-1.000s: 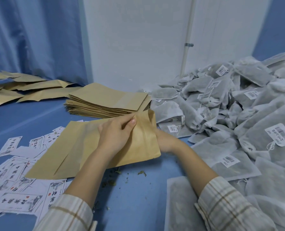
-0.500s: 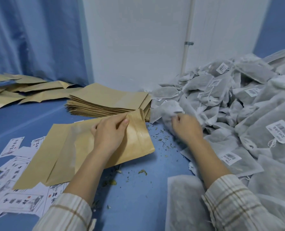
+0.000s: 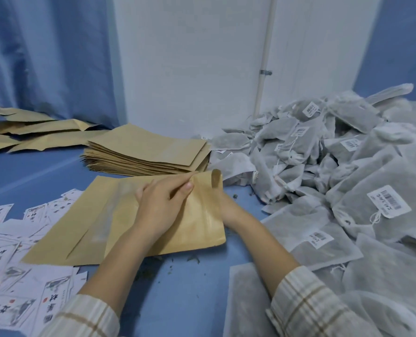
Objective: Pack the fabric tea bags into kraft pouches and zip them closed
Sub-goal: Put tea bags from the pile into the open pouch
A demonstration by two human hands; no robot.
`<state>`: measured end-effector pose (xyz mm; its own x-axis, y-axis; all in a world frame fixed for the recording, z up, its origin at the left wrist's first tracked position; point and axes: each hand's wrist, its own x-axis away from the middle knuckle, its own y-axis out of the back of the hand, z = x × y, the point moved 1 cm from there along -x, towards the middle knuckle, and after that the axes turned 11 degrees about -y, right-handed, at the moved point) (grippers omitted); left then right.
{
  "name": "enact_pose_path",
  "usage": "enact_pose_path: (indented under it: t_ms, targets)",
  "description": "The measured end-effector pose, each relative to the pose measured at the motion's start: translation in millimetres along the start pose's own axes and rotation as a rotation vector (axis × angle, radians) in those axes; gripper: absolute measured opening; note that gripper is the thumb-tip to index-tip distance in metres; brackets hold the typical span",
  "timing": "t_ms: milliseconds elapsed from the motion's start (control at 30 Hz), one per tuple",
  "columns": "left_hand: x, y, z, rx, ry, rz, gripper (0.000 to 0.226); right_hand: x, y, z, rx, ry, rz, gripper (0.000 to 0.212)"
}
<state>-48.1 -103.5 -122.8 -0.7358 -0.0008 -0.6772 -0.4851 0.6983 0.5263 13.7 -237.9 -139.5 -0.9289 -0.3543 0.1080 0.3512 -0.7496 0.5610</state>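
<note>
Hands work on one brown paper pouch [image 3: 197,215] that lies on the blue table [image 3: 177,300]. The left hand [image 3: 162,203] rests on top of the pouch, and its thumb and finger pinch the top flap near the open end. The right hand [image 3: 226,206] goes in behind the pouch at that open end, and most of it is hidden by the paper, so I cannot tell if it is open or closed. The mouth of the pouch curls up a little there. A second flat pouch [image 3: 63,234] lies under the first one and sticks out to the left.

Both arms wear striped sleeves [image 3: 306,305]. Little green crumbs [image 3: 192,259] lie on the table just below the pouch.

Behind the hands sits a neat stack of brown pouches [image 3: 148,154]. Far to the left, more brown pouches [image 3: 32,135] lie spread out loosely. On the right is a big heap of grey cloth tea bags [image 3: 335,166], and many of them have white barcode tags [image 3: 388,200] on strings. One flat tea bag [image 3: 246,300] lies near the right sleeve. On the left, white printed cards [image 3: 15,276] are scattered on the table, and some are tucked under the flat pouch.

Behind it all are a white wall [image 3: 190,57] with a thin white pipe [image 3: 264,57] and a blue curtain [image 3: 44,52].
</note>
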Motion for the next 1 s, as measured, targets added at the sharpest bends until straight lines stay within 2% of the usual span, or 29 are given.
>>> enact_pose_path:
  t_ms: [67, 100, 133, 233, 267, 333, 367, 400, 467, 533, 633, 700, 833, 900, 1000]
  targets:
    - [0.1, -2.9, 2.5, -0.018, 0.009, 0.0, 0.025, 3.3, -4.6, 2.1, 0.012, -0.043, 0.167, 0.017]
    - [-0.1, -3.5, 4.1, -0.03, 0.023, -0.013, 0.024, 4.2, -5.9, 2.7, 0.006, -0.067, 0.184, 0.017]
    - [-0.3, -3.7, 5.2, -0.05, 0.036, -0.025, 0.024, 0.6, -5.8, 1.3, 0.04, -0.041, 0.125, 0.02]
    - [-0.1, -2.6, 9.1, -0.161, 0.076, -0.059, 0.026, -6.6, 3.7, 2.0, 0.322, 0.134, -0.294, 0.013]
    - [0.4, -1.1, 11.5, -0.182, 0.101, -0.08, 0.026, -8.7, 10.7, 1.4, 0.274, 0.132, -0.419, 0.017]
    - [1.1, 2.2, 16.7, -0.202, 0.147, -0.107, 0.026, -15.0, 29.2, -4.9, 0.122, 0.016, -0.655, 0.023]
    - [1.0, 3.5, 18.5, -0.211, 0.162, -0.11, 0.027, -21.1, 38.7, -10.2, 0.107, -0.065, -0.722, 0.029]
    - [0.4, 4.3, 19.9, -0.218, 0.17, -0.11, 0.027, -27.8, 45.4, -15.0, 0.111, -0.15, -0.712, 0.037]
    - [-1.0, 4.8, 21.4, -0.22, 0.179, -0.104, 0.028, -38.5, 49.5, -20.0, 0.08, -0.24, -0.561, 0.05]
    - [-1.3, 4.6, 22.0, -0.234, 0.18, -0.084, 0.028, -44.6, 48.3, -19.8, -0.067, -0.238, -0.474, 0.062]
    - [-1.1, 6.1, 23.7, -0.25, 0.188, -0.082, 0.028, -40.0, 43.5, -23.6, -0.361, -0.236, -0.461, 0.07]
    - [-1.5, 8.4, 24.8, -0.262, 0.197, -0.089, 0.028, -31.2, 43.3, -25.7, -0.59, -0.2, -0.521, 0.062]
    - [-1.9, 11.8, 26.2, -0.258, 0.206, -0.115, 0.027, -9.4, 48.6, -18.5, -0.968, -0.112, -0.668, 0.031]
    - [-2.0, 14.0, 25.7, -0.252, 0.211, -0.131, 0.027, 1.3, 49.2, -13.7, -1.125, -0.089, -0.611, 0.023]
    - [-1.4, 15.5, 21.3, -0.247, 0.227, -0.131, 0.027, 17.7, 43.1, -3.9, -1.404, -0.03, -0.416, 0.029]
